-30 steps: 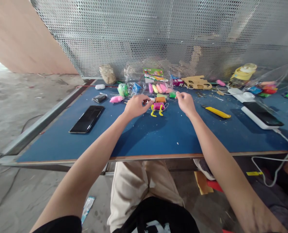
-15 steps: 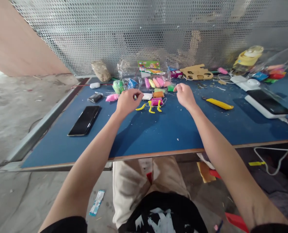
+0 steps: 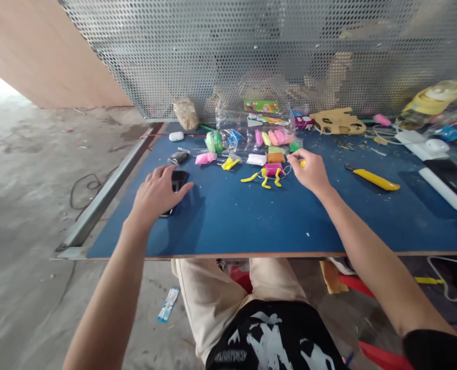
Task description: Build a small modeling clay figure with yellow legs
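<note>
My left hand (image 3: 155, 194) lies over the black phone (image 3: 179, 180), fingers spread and thumb out, covering much of it. Whether the palm presses on it I cannot tell. My right hand (image 3: 310, 170) is closed in a pinch, with a small piece of yellow clay (image 3: 302, 163) showing between the fingers. Just left of it sits a magenta clay roll (image 3: 272, 169) with yellow clay limbs (image 3: 266, 182) and thin wire loops at its side. A curved yellow clay strip (image 3: 249, 178) reaches out to the left. Behind are a white clay packet (image 3: 256, 160) and an orange clay piece (image 3: 275, 157).
A yellow box cutter (image 3: 377, 180) lies to the right, near a white power bank (image 3: 446, 187). Clear plastic bags with colored clay (image 3: 277, 137) line the back, against a perforated metal panel (image 3: 228, 56). A yellow packet (image 3: 230, 163) and pink packet (image 3: 205, 158) lie mid-table.
My left hand has moved left from beside the clay to the phone and spread its fingers. Yellow clay now shows in my right hand, which is nearer the clay figure. The view has turned left.
</note>
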A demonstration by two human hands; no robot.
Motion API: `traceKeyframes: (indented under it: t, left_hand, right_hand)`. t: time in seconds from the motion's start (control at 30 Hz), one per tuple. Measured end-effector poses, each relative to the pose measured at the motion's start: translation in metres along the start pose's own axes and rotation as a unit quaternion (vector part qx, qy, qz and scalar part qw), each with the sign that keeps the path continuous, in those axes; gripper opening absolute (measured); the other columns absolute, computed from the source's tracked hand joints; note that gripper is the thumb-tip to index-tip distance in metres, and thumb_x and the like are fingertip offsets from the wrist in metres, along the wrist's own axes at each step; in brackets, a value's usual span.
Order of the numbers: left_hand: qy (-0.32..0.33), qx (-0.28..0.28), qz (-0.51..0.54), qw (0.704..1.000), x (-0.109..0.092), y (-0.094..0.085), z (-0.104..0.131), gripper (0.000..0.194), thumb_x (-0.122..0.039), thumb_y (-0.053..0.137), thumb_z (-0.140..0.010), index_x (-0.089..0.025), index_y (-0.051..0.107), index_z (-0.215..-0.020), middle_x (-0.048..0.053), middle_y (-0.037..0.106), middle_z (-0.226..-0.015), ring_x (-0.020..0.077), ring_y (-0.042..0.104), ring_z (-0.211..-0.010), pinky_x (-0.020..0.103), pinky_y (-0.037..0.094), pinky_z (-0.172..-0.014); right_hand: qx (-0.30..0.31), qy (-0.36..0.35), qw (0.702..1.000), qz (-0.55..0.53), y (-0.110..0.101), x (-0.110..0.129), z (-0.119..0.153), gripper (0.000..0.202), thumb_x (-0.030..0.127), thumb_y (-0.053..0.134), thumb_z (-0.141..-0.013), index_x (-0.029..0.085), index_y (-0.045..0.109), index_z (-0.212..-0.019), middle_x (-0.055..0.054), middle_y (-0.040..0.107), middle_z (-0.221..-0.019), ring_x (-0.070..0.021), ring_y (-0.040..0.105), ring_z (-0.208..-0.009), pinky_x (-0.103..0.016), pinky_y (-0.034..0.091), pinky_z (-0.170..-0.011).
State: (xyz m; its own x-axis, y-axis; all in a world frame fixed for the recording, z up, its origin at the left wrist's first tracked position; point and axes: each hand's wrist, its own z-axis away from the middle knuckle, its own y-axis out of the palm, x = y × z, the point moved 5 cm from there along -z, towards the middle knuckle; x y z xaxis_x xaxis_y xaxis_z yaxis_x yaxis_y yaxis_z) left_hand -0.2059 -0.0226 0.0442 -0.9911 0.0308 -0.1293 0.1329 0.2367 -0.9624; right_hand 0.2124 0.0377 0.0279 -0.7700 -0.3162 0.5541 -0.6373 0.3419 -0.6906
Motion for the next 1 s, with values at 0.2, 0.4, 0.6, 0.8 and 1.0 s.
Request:
traceKeyframes:
  t: [0.2,0.4,0.6,0.8,1.0]
  left_hand:
    - [-0.13,0.045,-0.042,0.99,0.037,0.018,0.022,0.072,-0.066,0.05,-0.092,-0.021,0.048,-0.148,0.021,0.065,-0.136,0.0464,0.063,-0.12,0.057,0.051,-0.097]
    - [-0.141,0.05,-0.029,0.988,0.029,0.011,0.014,0.08,-0.069,0.05,-0.09,-0.02,0.043,-0.153,0.023,0.063,-0.138,0.0475,0.054,-0.132,0.06,0.05,-0.098]
    - [-0.122,0.088,-0.083,0.985,0.02,0.014,0.005,0.074,-0.059,0.048,-0.093,-0.017,0.043,-0.154,0.024,0.064,-0.137,0.051,0.054,-0.126,0.062,0.051,-0.09]
    - [-0.112,0.137,-0.141,0.974,0.017,0.0,-0.009,0.083,-0.065,0.047,-0.094,-0.013,0.032,-0.157,0.023,0.064,-0.136,0.0473,0.06,-0.121,0.059,0.053,-0.092]
    - [0.104,0.035,-0.033,0.993,-0.076,-0.019,-0.003,0.057,-0.051,0.054,-0.098,-0.017,0.054,-0.144,0.017,0.062,-0.144,0.0402,0.061,-0.128,0.058,0.048,-0.106]
  right_hand:
    - [-0.011,-0.01,1.0,-0.005,0.001,-0.017,-0.003,0.031,0.045,0.058,-0.094,0.02,0.076,-0.096,-0.009,0.08,-0.094,-0.0264,0.073,-0.087,-0.035,0.047,-0.076]
    - [0.002,-0.007,0.999,-0.033,0.006,-0.025,0.0,0.027,0.042,0.059,-0.094,0.02,0.074,-0.088,-0.007,0.08,-0.089,-0.0245,0.074,-0.085,-0.034,0.049,-0.075]
    - [0.014,-0.155,0.986,0.063,-0.034,0.044,0.025,0.018,0.034,0.059,-0.098,0.023,0.072,-0.095,-0.001,0.076,-0.079,-0.0164,0.068,-0.065,-0.03,0.047,-0.064]
    - [0.14,-0.344,0.927,0.049,-0.065,0.076,0.056,0.036,0.024,0.063,-0.097,0.017,0.06,-0.132,-0.008,0.072,-0.099,-0.0212,0.068,-0.089,-0.036,0.058,-0.084]
    - [0.212,-0.387,0.897,0.019,-0.05,0.069,0.068,0.047,0.007,0.045,-0.102,0.016,0.05,-0.148,-0.011,0.069,-0.127,-0.0179,0.067,-0.116,-0.032,0.057,-0.1]
